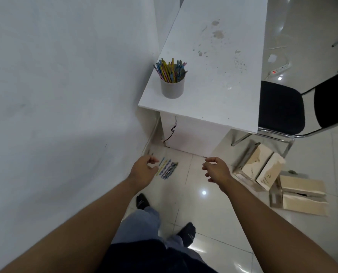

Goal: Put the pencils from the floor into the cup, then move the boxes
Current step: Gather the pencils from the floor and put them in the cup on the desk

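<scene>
A grey cup holding several coloured pencils stands near the front left corner of the white table. Several more pencils lie side by side on the tiled floor below the table's end. My left hand hovers just left of them, fingers loosely curled and holding nothing. My right hand hangs to their right, also loosely curled and holding nothing. Cardboard boxes lie on the floor at the right: one tipped box under the table's corner and a flatter one beside it.
A white wall runs along the left. A black chair with chrome legs stands right of the table, above the boxes. A power strip and cable lie on the floor beyond. My feet stand on glossy tiles.
</scene>
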Available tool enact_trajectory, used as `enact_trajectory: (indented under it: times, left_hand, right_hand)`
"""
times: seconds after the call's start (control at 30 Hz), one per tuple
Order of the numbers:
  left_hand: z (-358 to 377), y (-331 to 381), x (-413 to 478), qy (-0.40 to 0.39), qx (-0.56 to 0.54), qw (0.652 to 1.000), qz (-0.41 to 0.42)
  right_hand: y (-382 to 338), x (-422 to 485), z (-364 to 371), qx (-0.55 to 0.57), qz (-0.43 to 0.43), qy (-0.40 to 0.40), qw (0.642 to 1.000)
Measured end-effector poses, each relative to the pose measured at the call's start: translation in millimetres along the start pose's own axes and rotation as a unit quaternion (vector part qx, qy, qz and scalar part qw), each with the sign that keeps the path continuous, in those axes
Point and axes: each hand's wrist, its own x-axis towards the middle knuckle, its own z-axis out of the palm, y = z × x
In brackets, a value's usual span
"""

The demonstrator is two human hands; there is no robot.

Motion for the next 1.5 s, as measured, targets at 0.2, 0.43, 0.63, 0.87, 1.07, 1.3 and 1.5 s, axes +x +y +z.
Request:
enact_trajectory:
  times: [0.2, 0.43, 0.63, 0.87, 1.07, 1.3, 1.5]
  left_hand:
    - [1.3, -42.3, -11.0, 0.005, -0.001, 0.999, -0.035]
    - [5.3, -85.0, 31.1, -0.017, 0.012, 0.999, -0.032]
    - [19.0, -143.9, 77.8, -0.015, -0.014, 0.997, -0.071]
    - [60.3, -249.5, 145.4, -0.008, -0.006, 0.995, -0.099]
    - [124.9, -354.9, 206.0, -0.007, 0.047, 0.997, -0.060]
    - [200.9, -474.0, 282.1, -0.038, 0.166, 0.984, 0.052]
    - [251.2, -523.6, 361.5, -0.005, 0.206, 0.973, 0.105]
  right_hand:
    - [22.1, 3.8, 10.8, 0.014, 0.028, -0.005, 0.999]
    - [45.5, 32.7, 50.6, 0.003, 0.044, 0.010, 0.999]
    - [84.2, 79.6, 104.9, -0.015, 0.034, 0.006, 0.999]
    - [148.6, 170.3, 175.9, -0.018, 0.021, 0.011, 1.000]
    - [234.1, 265.8, 224.5, -0.066, 0.013, 0.014, 0.998]
    - [330.0, 381.8, 265.4, -0.088, -0.002, 0.039, 0.995]
    - [378.3, 476.5, 292.6, -0.147, -0.043, 0.031, 0.988]
